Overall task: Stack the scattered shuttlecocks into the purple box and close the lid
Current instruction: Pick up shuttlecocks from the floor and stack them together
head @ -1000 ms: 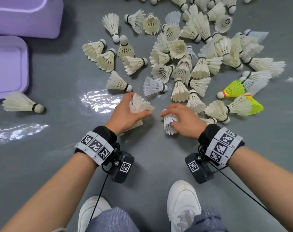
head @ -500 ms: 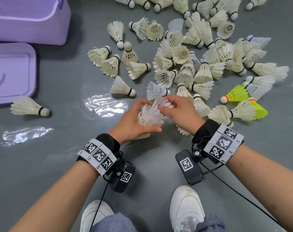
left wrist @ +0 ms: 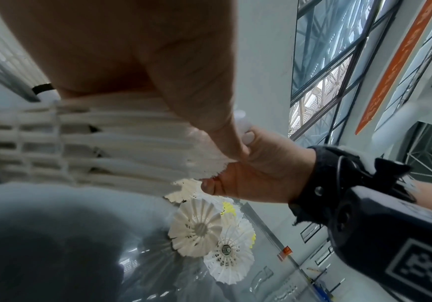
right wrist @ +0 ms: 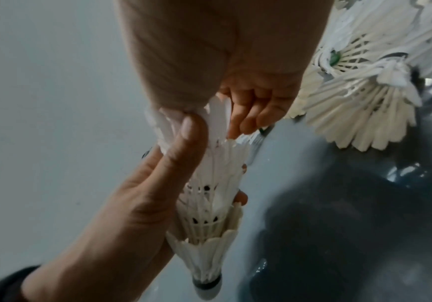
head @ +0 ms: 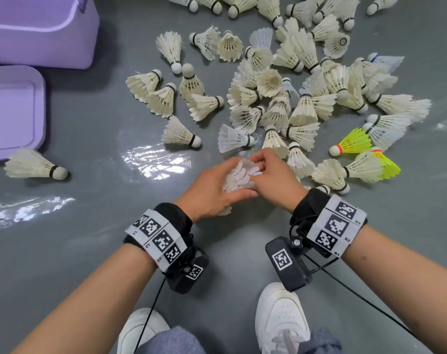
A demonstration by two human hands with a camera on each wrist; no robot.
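My left hand (head: 221, 186) grips a short stack of nested white shuttlecocks (head: 239, 178) low over the grey floor. In the right wrist view the stack (right wrist: 209, 214) points cork down. My right hand (head: 268, 175) pinches the feathers of the top shuttlecock (right wrist: 217, 116), which sits in the mouth of the stack. The two hands touch. A large scatter of white shuttlecocks (head: 293, 98) lies just beyond them. The purple box (head: 38, 34) stands at the far left with its lid (head: 13, 111) lying flat beside it.
One white shuttlecock (head: 33, 166) lies alone by the lid. Two yellow shuttlecocks (head: 352, 143) lie at the right of the pile. My white shoes (head: 281, 320) are at the bottom, and bare grey floor (head: 102, 226) stretches between the hands and the box.
A second ago each hand held its own shuttlecock, a little apart. The hands have come together and the right hand's shuttlecock now sits in the one the left hand holds.
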